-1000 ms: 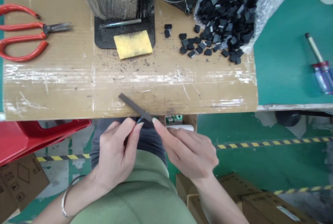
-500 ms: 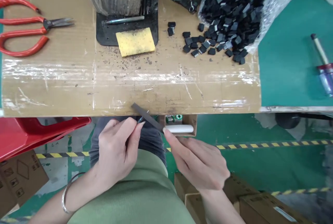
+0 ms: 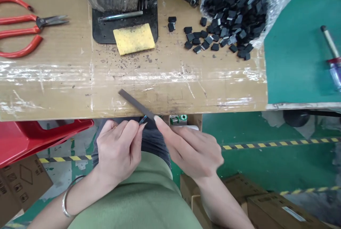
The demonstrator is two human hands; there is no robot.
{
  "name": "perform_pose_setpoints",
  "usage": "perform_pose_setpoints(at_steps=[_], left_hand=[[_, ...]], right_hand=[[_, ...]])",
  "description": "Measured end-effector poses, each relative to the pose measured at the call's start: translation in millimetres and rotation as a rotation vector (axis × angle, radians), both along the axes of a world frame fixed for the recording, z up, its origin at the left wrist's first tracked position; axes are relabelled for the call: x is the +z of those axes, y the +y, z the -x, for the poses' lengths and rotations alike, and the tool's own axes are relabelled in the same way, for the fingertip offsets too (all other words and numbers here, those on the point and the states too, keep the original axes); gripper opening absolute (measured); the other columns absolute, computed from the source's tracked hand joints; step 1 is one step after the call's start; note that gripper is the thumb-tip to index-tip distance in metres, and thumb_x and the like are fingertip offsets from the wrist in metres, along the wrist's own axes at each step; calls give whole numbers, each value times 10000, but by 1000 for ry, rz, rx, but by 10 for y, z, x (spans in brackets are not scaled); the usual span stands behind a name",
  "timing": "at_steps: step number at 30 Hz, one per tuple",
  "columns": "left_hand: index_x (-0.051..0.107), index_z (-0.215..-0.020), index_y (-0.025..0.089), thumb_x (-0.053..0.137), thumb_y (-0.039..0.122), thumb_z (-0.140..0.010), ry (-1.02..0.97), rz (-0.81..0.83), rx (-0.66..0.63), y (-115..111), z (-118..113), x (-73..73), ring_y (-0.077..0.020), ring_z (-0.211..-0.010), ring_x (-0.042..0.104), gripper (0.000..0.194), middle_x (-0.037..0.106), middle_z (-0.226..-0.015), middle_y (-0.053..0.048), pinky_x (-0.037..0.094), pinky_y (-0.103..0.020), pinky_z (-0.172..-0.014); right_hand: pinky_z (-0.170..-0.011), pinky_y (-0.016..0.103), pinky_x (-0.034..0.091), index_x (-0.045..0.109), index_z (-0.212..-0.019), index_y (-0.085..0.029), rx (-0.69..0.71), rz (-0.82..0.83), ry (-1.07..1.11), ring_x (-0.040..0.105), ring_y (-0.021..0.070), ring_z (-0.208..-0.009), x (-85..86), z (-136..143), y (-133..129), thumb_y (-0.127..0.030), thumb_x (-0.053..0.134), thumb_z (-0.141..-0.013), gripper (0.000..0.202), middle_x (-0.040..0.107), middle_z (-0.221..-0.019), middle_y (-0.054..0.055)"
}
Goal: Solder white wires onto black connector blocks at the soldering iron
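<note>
My right hand (image 3: 190,147) grips one end of a flat dark grey file (image 3: 137,104), its index finger stretched along it. The file slants up and left over the front edge of the cardboard-covered table (image 3: 149,96). In my left hand (image 3: 117,147), thumb and fingers pinch a thin metal rod (image 3: 143,119) whose tip meets the file near its middle. Most of the rod is hidden in the fist. Beyond both hands lie a yellow sponge (image 3: 134,39) and a metal stick (image 3: 122,16) on a black base (image 3: 101,37).
Red-handled snips (image 3: 39,23) lie at left. Small black parts (image 3: 197,41) spill from a plastic bag (image 3: 287,1). A screwdriver (image 3: 330,44) is on the green mat at right. Below the table are a red stool (image 3: 26,140) and a small box (image 3: 197,120) with solder spools.
My right hand and the file have moved up and left, so more of the file extends past the rod. My left hand has stayed almost in place. The whole view has shifted slightly.
</note>
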State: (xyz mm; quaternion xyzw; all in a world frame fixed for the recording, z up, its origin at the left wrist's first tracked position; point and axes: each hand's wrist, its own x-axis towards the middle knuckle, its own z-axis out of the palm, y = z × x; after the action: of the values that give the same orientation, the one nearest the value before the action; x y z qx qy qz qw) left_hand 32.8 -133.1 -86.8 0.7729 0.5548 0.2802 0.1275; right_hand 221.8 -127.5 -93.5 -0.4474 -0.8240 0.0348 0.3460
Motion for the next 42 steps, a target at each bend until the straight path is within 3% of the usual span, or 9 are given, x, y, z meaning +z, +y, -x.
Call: perform_pose_setpoints(at_steps=[3,9,14,19,24,31,37,42], left_hand=[[300,-744,233,584,37,-957,-11,16,5,-5,15,-2,-146,-545,249,406,259,-642,63,281,-336,-584],[314,-739,236,589,60,-966,41,-2,-20,-7,34,-13,-157,-548,244,398,299,-627,61,278,-345,-585],[330,-718,238,598,65,-959,139,-52,-18,-5,43,-3,-167,-540,259,400,326,-607,54,277,-355,-587],[353,-709,238,591,85,-971,161,-68,-10,-18,41,-6,-170,-529,268,386,334,-594,52,271,-357,-588],[366,-697,237,590,85,-962,183,-81,-2,-8,28,-6,-172,-522,283,379,359,-581,45,269,-353,-588],[401,-693,237,588,100,-969,206,-102,-10,-7,26,-3,-178,-522,298,360,382,-573,40,275,-350,-586],[406,-707,237,578,82,-966,220,-78,-5,-4,27,13,-183,-539,314,348,398,-588,37,304,-354,-603],[338,-720,232,568,69,-974,50,3,-7,-2,24,32,-155,-547,288,380,339,-603,57,300,-322,-597]], right_hand=[[-627,239,437,787,-1168,-129,13,-14,4,543,82,-550,8,27,54,0,588,-956,319,676,-664,-18],[-620,237,427,760,-1249,-167,-14,50,-34,551,79,-565,51,-90,-105,47,624,-919,416,699,-677,-23],[-623,229,440,784,-1176,-140,-2,-23,-28,565,72,-559,35,23,39,-1,594,-965,316,686,-655,-27],[-616,232,421,786,-1153,-132,7,54,-72,563,70,-566,75,-72,-62,20,573,-968,321,700,-671,-17],[-625,217,437,803,-1157,-158,-11,-22,-46,582,56,-567,47,-9,6,-18,600,-974,307,684,-666,-31],[-597,254,415,790,-1154,-114,20,40,-55,573,77,-561,67,-50,-41,32,599,-935,325,694,-672,-8],[-647,218,438,766,-1241,-164,-3,-8,-20,589,60,-577,15,-19,21,-23,635,-956,345,697,-690,-31],[-641,244,418,674,-1405,-159,17,-4,-32,583,78,-579,-12,-112,-57,30,569,-961,495,709,-695,-13]])
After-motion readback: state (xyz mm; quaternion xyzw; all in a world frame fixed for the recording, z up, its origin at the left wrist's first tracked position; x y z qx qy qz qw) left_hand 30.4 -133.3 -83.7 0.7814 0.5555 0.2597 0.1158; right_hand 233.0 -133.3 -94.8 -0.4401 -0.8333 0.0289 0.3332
